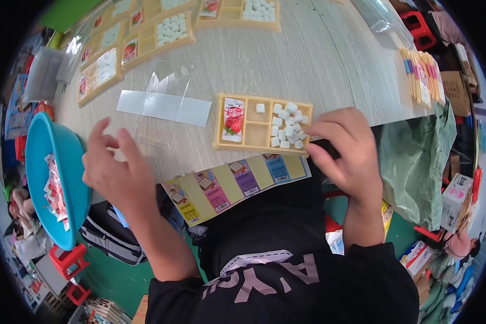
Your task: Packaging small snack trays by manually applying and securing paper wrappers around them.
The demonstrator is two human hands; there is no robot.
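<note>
A cream plastic tray (257, 147) with compartments lies on the table in front of me. Its left section holds a sachet (233, 120) printed with strawberries; white cubes (289, 125) fill the right section, and a single cube (260, 108) sits in the upper middle one. My right hand (351, 151) is at the tray's right end, thumb and fingertips on the rim beside the cubes. My left hand (113, 164) hovers near the table's left side, fingers curled but apart, holding nothing. Between them, a clear plastic sleeve (164, 81) lies across a white strip (189, 109).
A blue basin (40, 162) of sachets stands at left. More filled trays (237, 22) line the far side. Bundles of sticks (418, 81) lie at right, above a green plastic bag (410, 162). A sheet of coloured labels (221, 174) hangs at the near edge.
</note>
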